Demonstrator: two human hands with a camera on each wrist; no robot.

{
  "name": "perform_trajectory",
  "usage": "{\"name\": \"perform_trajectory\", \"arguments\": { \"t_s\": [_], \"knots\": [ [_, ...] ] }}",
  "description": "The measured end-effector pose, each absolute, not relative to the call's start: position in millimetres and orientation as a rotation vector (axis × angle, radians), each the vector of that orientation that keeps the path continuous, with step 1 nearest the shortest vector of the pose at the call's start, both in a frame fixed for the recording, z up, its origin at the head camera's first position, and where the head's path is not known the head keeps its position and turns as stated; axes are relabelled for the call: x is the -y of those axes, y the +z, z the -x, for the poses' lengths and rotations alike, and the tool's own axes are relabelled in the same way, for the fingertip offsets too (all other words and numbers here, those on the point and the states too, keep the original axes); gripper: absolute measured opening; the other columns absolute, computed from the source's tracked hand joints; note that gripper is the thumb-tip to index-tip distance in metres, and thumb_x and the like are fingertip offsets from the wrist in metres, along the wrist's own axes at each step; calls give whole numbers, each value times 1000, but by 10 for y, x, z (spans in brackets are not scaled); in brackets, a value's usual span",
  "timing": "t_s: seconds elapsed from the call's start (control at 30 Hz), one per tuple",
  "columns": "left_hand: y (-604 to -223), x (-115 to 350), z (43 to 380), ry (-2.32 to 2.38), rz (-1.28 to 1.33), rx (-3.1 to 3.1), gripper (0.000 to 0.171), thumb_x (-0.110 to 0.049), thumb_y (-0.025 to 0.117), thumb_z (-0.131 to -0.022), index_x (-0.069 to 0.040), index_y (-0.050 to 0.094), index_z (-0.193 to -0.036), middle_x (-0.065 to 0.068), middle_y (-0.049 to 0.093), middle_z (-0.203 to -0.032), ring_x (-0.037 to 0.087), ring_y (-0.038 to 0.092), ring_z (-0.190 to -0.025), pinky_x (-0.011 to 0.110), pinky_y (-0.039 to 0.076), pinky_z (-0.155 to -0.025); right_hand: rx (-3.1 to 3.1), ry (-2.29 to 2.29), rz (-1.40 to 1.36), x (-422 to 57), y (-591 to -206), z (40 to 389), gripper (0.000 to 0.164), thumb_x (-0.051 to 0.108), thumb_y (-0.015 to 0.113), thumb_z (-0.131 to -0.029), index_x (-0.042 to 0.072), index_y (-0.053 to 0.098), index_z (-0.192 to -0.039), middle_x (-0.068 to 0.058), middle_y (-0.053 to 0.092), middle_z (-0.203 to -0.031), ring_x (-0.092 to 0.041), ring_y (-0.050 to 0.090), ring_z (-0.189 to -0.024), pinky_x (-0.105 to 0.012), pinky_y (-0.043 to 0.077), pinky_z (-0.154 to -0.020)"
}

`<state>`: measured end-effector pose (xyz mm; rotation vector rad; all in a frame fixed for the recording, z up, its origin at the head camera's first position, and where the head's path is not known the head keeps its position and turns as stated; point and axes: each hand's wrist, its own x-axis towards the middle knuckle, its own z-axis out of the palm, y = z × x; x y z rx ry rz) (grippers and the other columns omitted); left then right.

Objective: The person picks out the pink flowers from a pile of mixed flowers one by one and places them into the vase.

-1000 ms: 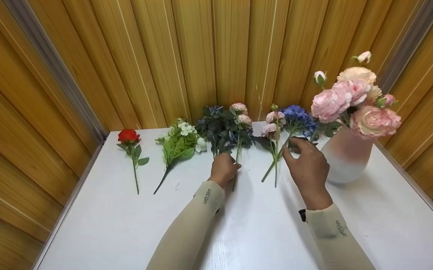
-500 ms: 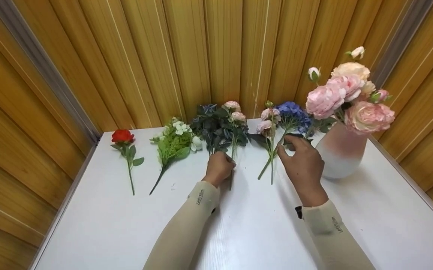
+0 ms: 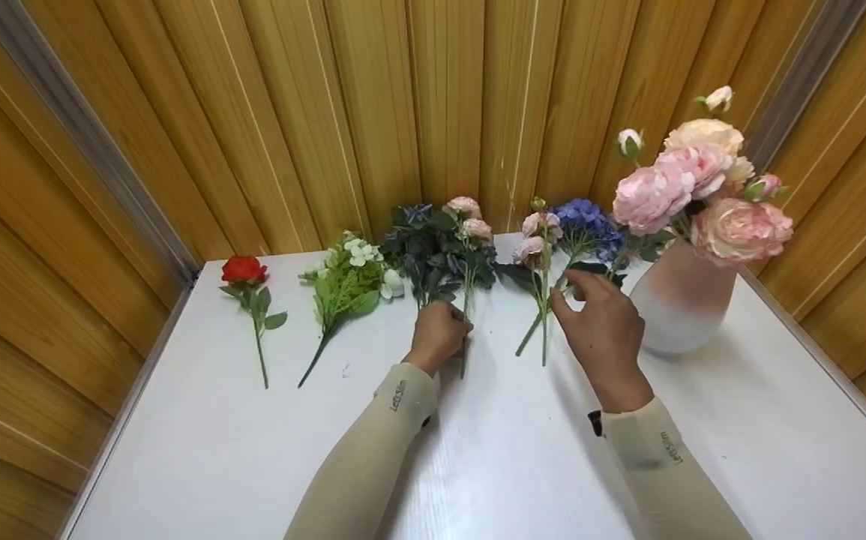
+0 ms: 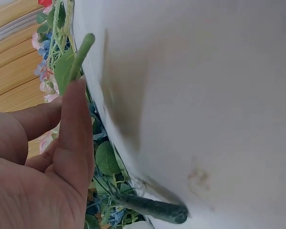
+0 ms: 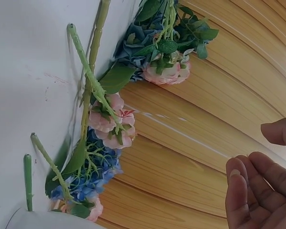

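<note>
My left hand (image 3: 438, 330) pinches the thin green stem (image 4: 83, 52) of a pink flower spray (image 3: 475, 227), as the left wrist view shows up close. That spray overlaps a dark blue leafy bunch (image 3: 424, 255), whose thick stem end (image 4: 154, 209) lies below the hand. My right hand (image 3: 601, 322) is beside the stems of another pink spray (image 3: 534, 250) and a blue hydrangea (image 3: 586, 225). In the right wrist view its fingers (image 5: 262, 181) are loosely bent, the thumb apart from them, with nothing between.
A pink and white vase (image 3: 680, 315) with large pink and peach blooms (image 3: 654, 199) stands at the right. On the left of the white table (image 3: 200, 465) lie a red rose (image 3: 244, 270) and a green-and-white sprig (image 3: 346, 289). Wood-panelled walls (image 3: 380, 112) enclose the table's back and sides.
The head view has shifted slightly, moving the whole scene a little to the left. Against the flowers, both hands have hardly moved, the left staying on the pink spray's stem.
</note>
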<state>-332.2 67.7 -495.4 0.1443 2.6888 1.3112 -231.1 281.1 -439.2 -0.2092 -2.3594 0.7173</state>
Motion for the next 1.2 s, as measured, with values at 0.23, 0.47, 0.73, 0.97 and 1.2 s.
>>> {"name": "perform_trajectory", "arguments": {
  "t_s": [0.23,0.47,0.73,0.97,1.2],
  "knots": [
    [-4961,-645,3278,1422,-165,-2638,12,-6,78,-105,-1,81,-94,3,68,-79,10,61,-61,23,55,-55,2355,725,203,-2787,-4378,2312,34,22,86,-101,9,82,-133,-18,83,-108,-40,80,-93,-63,60,-67],
    [-5011,-624,3226,1477,-156,-2569,8,-7,78,-107,-1,80,-103,9,76,-88,14,66,-66,26,62,-58,2379,722,215,-2778,-4423,2286,34,23,86,-102,10,82,-133,-18,82,-106,-39,78,-88,-61,59,-65],
    [-4999,-616,3181,1528,-181,-2543,12,-7,78,-107,2,80,-115,16,81,-97,21,77,-74,32,68,-64,2368,706,203,-2805,-4417,2300,34,23,86,-101,9,82,-132,-18,81,-104,-40,77,-86,-61,58,-64],
    [-4951,-624,3104,1563,-185,-2539,17,-7,78,-107,2,78,-122,15,81,-100,27,83,-86,38,72,-71,2365,701,192,-2814,-4419,2304,34,23,85,-102,10,82,-133,-17,81,-103,-39,76,-82,-59,56,-60],
    [-4964,-640,3051,1644,-202,-2489,22,-4,78,-106,6,77,-125,15,81,-104,25,83,-87,35,72,-70,2369,699,192,-2817,-4408,2314,33,25,85,-102,10,83,-132,-17,81,-104,-40,77,-85,-61,58,-62]
  ]
}}
